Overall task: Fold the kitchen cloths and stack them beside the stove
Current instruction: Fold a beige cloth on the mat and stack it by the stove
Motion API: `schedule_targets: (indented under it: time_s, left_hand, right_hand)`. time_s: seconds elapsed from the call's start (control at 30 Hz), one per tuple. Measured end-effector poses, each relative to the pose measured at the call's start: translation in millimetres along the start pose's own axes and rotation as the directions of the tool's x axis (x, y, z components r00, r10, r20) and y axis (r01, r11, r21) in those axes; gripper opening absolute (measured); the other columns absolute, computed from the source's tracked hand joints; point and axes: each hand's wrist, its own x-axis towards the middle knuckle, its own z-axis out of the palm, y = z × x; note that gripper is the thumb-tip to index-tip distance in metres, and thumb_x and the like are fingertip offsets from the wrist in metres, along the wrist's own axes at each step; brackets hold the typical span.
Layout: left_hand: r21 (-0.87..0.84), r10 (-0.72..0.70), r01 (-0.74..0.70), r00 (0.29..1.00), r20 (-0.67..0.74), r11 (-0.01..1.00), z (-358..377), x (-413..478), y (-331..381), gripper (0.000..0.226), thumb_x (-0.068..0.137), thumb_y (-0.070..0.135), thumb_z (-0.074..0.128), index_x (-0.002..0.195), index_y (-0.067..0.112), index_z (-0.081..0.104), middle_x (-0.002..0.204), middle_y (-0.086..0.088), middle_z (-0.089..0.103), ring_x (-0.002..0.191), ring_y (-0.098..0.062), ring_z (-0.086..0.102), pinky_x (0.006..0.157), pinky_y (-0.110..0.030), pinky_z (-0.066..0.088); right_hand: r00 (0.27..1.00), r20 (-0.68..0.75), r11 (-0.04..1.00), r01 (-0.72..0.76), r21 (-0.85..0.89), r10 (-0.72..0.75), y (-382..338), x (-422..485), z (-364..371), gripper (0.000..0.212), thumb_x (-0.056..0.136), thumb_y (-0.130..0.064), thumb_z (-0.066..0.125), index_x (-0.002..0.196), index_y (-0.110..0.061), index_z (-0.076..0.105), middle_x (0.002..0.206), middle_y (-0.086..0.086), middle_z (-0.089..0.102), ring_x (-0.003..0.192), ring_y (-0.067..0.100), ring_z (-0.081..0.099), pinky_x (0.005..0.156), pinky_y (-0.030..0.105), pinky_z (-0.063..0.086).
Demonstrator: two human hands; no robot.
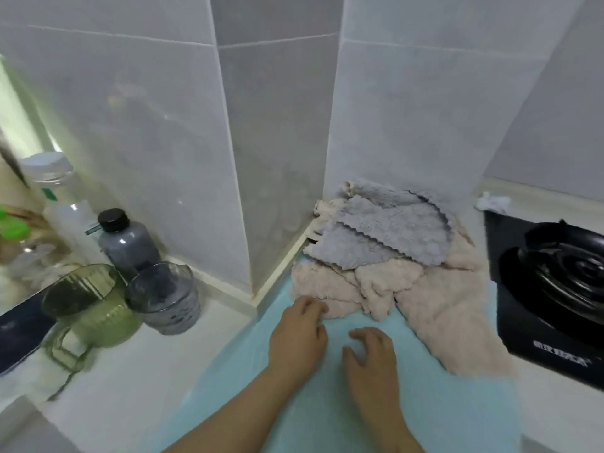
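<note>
1. We look down on a white counter (147, 371) set in a corner of pale tiled walls, with a black stove (539, 322) at the right.
2. A blue cloth (441, 413) lies spread flat on the counter just left of the stove, and both forearms reach over it.
3. Pink cloths (441, 315) lie rumpled on the far part of the blue cloth. One runs along the stove's edge towards us.
4. Grey cloths (376, 237) with scalloped edges lie on the pink ones, back against the wall.
5. Our left hand (297, 335) is at the near left edge of the pink pile. Its fingers (312, 307) are bent and close together, their tips touching the pink fabric. We cannot tell whether they pinch it.
6. Our right hand (369, 354) rests on the blue cloth just beside the left hand. Its fingers (359, 335) are spread apart and bent, tips down on the blue fabric, holding nothing. The pink pile lies just beyond them, not touching.
7. At the left stand a green jug (88, 308), a grey cup (163, 299) and a dark bottle (125, 243), well apart from the cloths.
8. A white rag (493, 202) sits behind the stove.
</note>
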Motion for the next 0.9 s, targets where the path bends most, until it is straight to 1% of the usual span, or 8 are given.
schedule_targets:
  time_s: [0.1,0.2,0.33,0.4,0.47,0.57,0.77,0.9]
  left_hand:
    - [0.096,0.045,-0.05,0.998,0.049,0.994,5,14,-6,0.04,0.093,0.023,0.041,0.132,0.027,0.041,0.133,0.01,0.045,0.116,-0.013,0.044,0.085,-0.026,0.043]
    - [0.096,0.043,-0.041,0.999,-0.023,0.995,9,22,-12,0.031,0.094,0.022,0.038,0.122,0.027,0.051,0.122,0.01,0.054,0.104,-0.01,0.053,0.074,-0.023,0.041]
    - [0.051,0.118,-0.115,0.991,-0.069,0.992,13,19,-23,0.025,0.091,0.024,0.043,0.112,0.025,0.057,0.113,0.008,0.059,0.093,-0.013,0.058,0.07,-0.026,0.043]
    - [0.034,0.155,-0.153,0.986,-0.067,0.988,12,18,-25,0.023,0.09,0.024,0.045,0.11,0.025,0.056,0.112,0.007,0.058,0.093,-0.015,0.058,0.072,-0.027,0.044]
    - [0.039,0.2,-0.198,0.979,-0.052,0.979,12,17,-27,0.023,0.09,0.025,0.045,0.111,0.025,0.055,0.112,0.006,0.057,0.095,-0.017,0.057,0.075,-0.028,0.044]
    - [-0.002,0.249,-0.249,0.968,-0.02,0.968,11,14,-30,0.022,0.09,0.025,0.046,0.11,0.022,0.055,0.111,0.003,0.056,0.098,-0.019,0.055,0.075,-0.028,0.041]
    - [0.003,0.346,-0.347,0.938,0.02,0.938,9,0,-34,0.018,0.089,0.017,0.045,0.105,0.014,0.053,0.11,-0.008,0.054,0.098,-0.026,0.051,0.073,-0.03,0.034]
    - [0.032,0.378,-0.377,0.926,-0.02,0.925,5,-17,-40,0.019,0.087,0.015,0.044,0.104,0.011,0.052,0.111,-0.011,0.054,0.102,-0.027,0.048,0.082,-0.033,0.037]
  right_hand:
    - [0.993,-0.08,0.99,-0.073,0.121,0.083,2,-10,2,0.015,0.085,-0.018,0.061,0.093,-0.028,0.054,0.108,-0.004,0.054,0.101,0.008,0.046,0.082,0.015,0.03]
    - [0.966,-0.155,0.944,-0.157,0.291,0.208,3,-8,-3,0.014,0.085,-0.012,0.062,0.091,-0.025,0.059,0.097,-0.005,0.061,0.092,0.011,0.055,0.071,0.013,0.036]
    - [0.959,-0.262,0.963,-0.039,0.265,0.111,4,-13,4,0.023,0.084,-0.008,0.062,0.076,-0.03,0.06,0.086,-0.011,0.064,0.081,0.004,0.057,0.071,0.005,0.04]
    - [0.946,-0.308,0.951,0.004,0.31,0.096,1,-16,8,0.021,0.085,-0.013,0.061,0.071,-0.028,0.062,0.077,-0.01,0.065,0.075,-0.003,0.056,0.065,0.004,0.04]
    - [0.935,-0.337,0.923,0.029,0.385,0.111,-1,-19,9,0.017,0.086,-0.017,0.058,0.072,-0.026,0.063,0.072,-0.008,0.065,0.068,-0.002,0.056,0.06,0.005,0.04]
    - [0.928,-0.359,0.886,0.084,0.455,0.097,1,-25,7,0.016,0.089,-0.016,0.057,0.075,-0.021,0.064,0.072,-0.005,0.065,0.069,0.007,0.058,0.066,0.016,0.043]
    - [0.935,-0.348,0.889,0.099,0.447,0.071,3,-39,10,0.018,0.088,-0.016,0.058,0.071,-0.017,0.064,0.064,-0.004,0.063,0.064,0.012,0.055,0.069,0.029,0.043]
    - [0.934,-0.356,0.948,0.096,0.302,0.019,0,-57,20,0.017,0.087,-0.016,0.055,0.071,-0.019,0.062,0.071,-0.002,0.064,0.07,0.016,0.056,0.073,0.031,0.045]
